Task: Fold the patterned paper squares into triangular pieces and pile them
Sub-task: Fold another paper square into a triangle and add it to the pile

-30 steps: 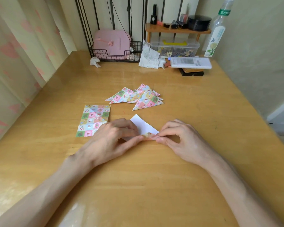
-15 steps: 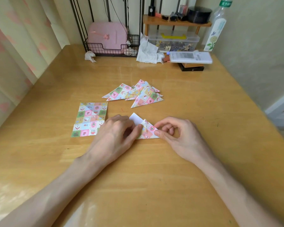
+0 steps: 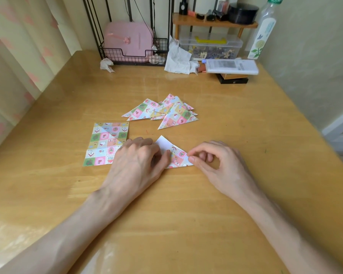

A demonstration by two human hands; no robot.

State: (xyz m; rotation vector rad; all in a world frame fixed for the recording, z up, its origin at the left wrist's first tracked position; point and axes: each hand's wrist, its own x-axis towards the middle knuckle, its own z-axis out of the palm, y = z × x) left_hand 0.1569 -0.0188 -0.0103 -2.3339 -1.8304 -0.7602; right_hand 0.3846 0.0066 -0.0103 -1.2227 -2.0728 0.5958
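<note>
The glossy yellow wooden counter (image 3: pixel 186 214) looks slick, so thin paper may skate on it. Between both hands lies the half-folded patterned paper square (image 3: pixel 176 158), with its white underside showing at the top. The left hand (image 3: pixel 136 163) holds it down with bent fingers and thumb; the right hand (image 3: pixel 222 167) pinches its right corner. It is light and floppy, best held at corners. Left lies a flat stack of patterned squares (image 3: pixel 107 144); beyond, the pile of folded triangles (image 3: pixel 170 112). Farther stand a black wire basket (image 3: pixel 131 56) and a clear plastic box (image 3: pixel 210 47).
</note>
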